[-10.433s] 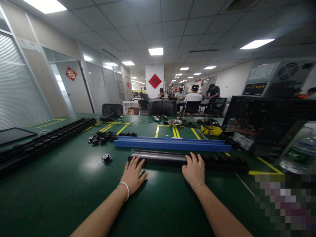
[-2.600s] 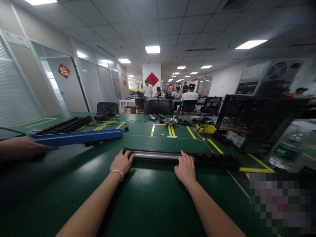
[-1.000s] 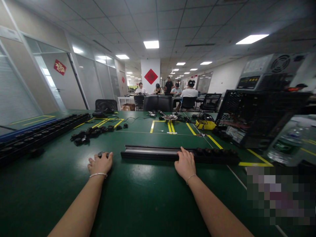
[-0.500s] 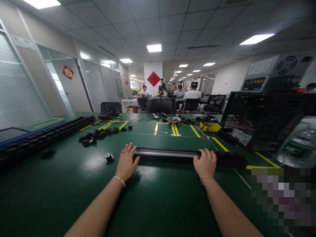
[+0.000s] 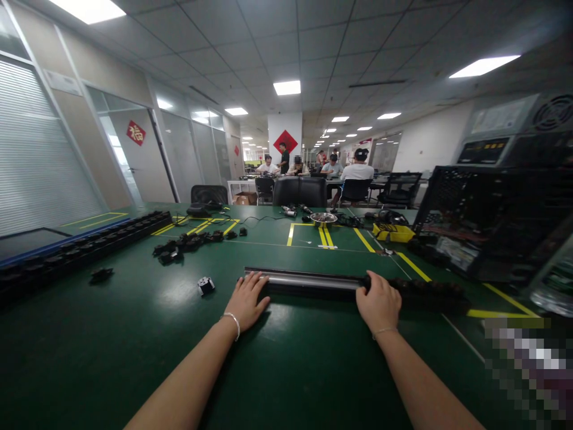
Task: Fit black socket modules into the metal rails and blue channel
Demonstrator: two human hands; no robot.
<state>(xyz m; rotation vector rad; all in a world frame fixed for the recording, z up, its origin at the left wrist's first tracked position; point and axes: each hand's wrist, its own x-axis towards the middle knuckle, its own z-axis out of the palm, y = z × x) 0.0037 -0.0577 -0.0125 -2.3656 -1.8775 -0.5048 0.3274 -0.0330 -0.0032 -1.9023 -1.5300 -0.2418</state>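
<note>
A long shiny grey tube (image 5: 308, 282) lies crosswise in a black channel (image 5: 308, 294) on the green table. My left hand (image 5: 247, 300) rests over its left end, fingers stretched out and flat on top. At the opposite end, my right hand (image 5: 380, 304) is closed, fingers bent over a black end piece (image 5: 367, 279) that they mostly hide. Past my right hand, a dark row of black parts (image 5: 430, 294) continues in line with the channel. Left of my left hand sits a small silver-and-black block (image 5: 206, 286).
A long rack of black parts (image 5: 89, 248) runs along the left. Loose black parts (image 5: 192, 242) lie farther back. Behind are a metal bowl (image 5: 323, 218) and a yellow box (image 5: 394, 233). A computer case (image 5: 487, 221) and plastic bottle (image 5: 555, 280) stand right. People sit beyond.
The view has turned slightly left. My left hand has slid a little to the right along the tube, baring the channel's left edge. My right fingers are more curled.
</note>
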